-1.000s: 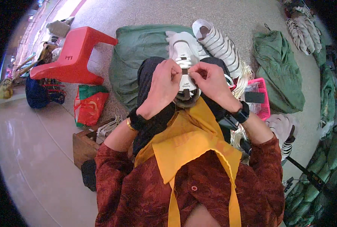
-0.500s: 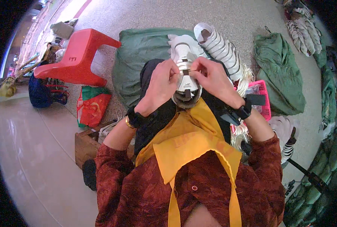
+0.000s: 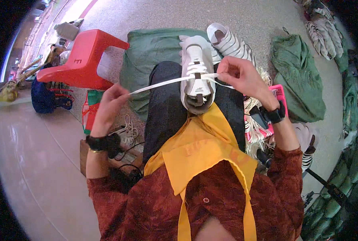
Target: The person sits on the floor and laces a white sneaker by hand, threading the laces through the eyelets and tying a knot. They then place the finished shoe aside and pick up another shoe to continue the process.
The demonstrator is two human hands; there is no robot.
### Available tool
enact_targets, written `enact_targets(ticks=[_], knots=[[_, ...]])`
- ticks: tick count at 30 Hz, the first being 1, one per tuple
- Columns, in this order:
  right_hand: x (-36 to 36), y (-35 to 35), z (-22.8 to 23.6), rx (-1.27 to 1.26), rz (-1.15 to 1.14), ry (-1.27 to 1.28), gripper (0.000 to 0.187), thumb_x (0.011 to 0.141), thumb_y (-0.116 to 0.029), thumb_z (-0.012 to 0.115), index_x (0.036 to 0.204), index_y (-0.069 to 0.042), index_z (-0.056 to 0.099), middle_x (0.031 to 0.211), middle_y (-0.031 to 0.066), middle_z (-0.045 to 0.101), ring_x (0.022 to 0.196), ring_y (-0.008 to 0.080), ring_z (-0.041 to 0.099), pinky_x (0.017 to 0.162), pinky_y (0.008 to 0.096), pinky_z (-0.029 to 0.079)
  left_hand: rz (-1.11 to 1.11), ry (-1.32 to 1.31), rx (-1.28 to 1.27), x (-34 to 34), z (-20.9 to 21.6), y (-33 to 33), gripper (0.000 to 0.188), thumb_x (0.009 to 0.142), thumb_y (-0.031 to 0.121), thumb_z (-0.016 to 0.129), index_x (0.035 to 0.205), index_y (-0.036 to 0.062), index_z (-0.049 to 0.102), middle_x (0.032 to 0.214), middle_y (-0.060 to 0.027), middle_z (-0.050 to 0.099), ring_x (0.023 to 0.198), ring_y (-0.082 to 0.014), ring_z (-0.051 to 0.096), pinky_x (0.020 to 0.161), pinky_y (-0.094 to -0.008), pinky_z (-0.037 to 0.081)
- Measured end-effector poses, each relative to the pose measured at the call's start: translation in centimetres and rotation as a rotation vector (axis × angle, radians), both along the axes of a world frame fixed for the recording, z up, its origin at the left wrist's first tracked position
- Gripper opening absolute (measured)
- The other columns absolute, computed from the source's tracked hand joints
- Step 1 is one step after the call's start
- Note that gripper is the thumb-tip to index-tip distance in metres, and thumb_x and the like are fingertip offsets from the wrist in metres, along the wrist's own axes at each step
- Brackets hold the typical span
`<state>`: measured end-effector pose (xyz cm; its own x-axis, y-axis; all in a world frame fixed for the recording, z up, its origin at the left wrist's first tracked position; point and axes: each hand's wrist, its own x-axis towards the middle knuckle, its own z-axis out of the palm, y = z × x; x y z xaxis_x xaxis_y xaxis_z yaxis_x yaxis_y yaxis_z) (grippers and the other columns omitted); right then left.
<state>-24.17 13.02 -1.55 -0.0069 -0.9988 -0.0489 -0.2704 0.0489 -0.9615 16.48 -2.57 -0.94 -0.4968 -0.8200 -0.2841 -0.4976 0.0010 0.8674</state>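
Observation:
A white sneaker [image 3: 195, 60] rests at my lap between my knees, its toe pointing away and its dark-lined opening toward me. A flat white shoelace [image 3: 163, 83] runs from the shoe's upper eyelets out to the left. My left hand [image 3: 112, 102], slightly blurred, pinches that lace's far end and holds it taut beyond my left knee. Just right of the shoe, my right hand [image 3: 241, 76] is closed in a pinch on a lace close to the eyelets. A thin loose strand hangs below its fingers.
Nested white shoe uppers [image 3: 233, 42] lie beyond my right knee. A pink basket [image 3: 278, 94] and bundled white laces [image 3: 253, 128] are at my right. A red plastic chair [image 3: 80, 60] stands left. Green sacks [image 3: 297, 76] lie right, and a wooden box [image 3: 84, 154] is at lower left.
Both hands were together over the shoe's lacing. My left hand has drawn a lace far out to the left and toward me; my right hand has shifted slightly right.

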Motion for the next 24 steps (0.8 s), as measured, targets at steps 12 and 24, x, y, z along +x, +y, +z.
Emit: enact_targets(ticks=[12, 24], knots=[[2.5, 1.1, -0.2, -0.091, -0.041, 0.304, 0.012, 0.086, -0.005, 0.07, 0.097, -0.003, 0.065, 0.082, 0.0091, 0.067, 0.065, 0.0191, 0.061, 0.06, 0.0316, 0.048, 0.149, -0.406, -0.076, 18.2, -7.5, -2.5, 0.013, 0.088, 0.007, 0.07, 0.09, 0.0017, 0.059, 0.078, -0.0014, 0.061, 0.073, -0.0134, 0.059, 0.067, -0.0293, 0.047], [2.9, 3.0, -1.7, -0.244, -0.274, 0.44, 0.009, 0.089, -0.003, 0.066, 0.097, 0.0, 0.067, 0.09, 0.0178, 0.07, 0.083, 0.0364, 0.069, 0.071, 0.0401, 0.054, -0.275, 0.129, -0.753, -11.7, -0.7, 5.7, 0.022, 0.086, 0.001, 0.065, 0.106, 0.0022, 0.058, 0.103, -0.0168, 0.064, 0.098, -0.0364, 0.063, 0.082, -0.0402, 0.052]])
